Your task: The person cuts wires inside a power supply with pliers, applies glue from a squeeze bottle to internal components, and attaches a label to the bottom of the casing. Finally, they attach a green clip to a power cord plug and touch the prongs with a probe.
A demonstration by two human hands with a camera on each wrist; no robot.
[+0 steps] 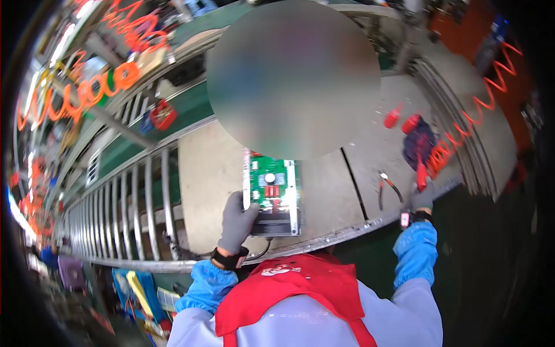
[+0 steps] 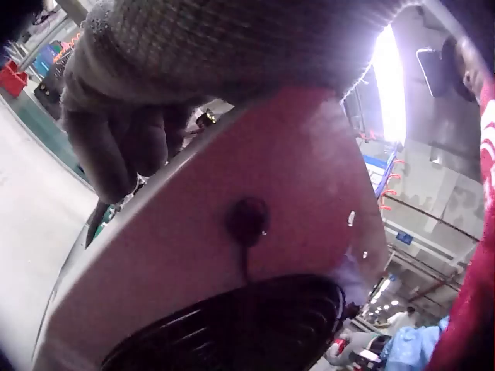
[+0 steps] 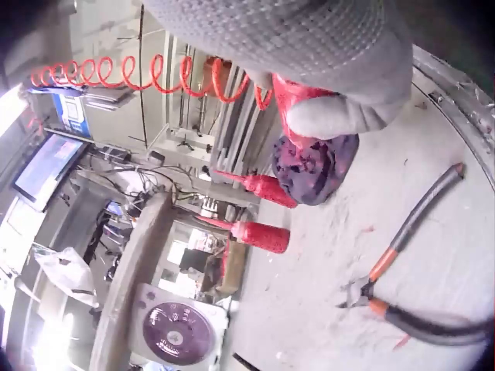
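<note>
My gloved left hand grips the near left edge of an open metal case. A green circuit board with a white round part and red parts lies inside it. In the left wrist view the fingers hook over the rim of the case, and a black cable leaves its end wall. Far to the right, my gloved right hand holds a red bottle, its thumb across the side. Just beyond is a dark, red-stained bundle.
Two red bottles with thin nozzles, one a red bottle lying loose, are beside the bundle. Cutting pliers lie spread left of the right hand. An orange coiled hose hangs at the right. Metal rollers run along the left.
</note>
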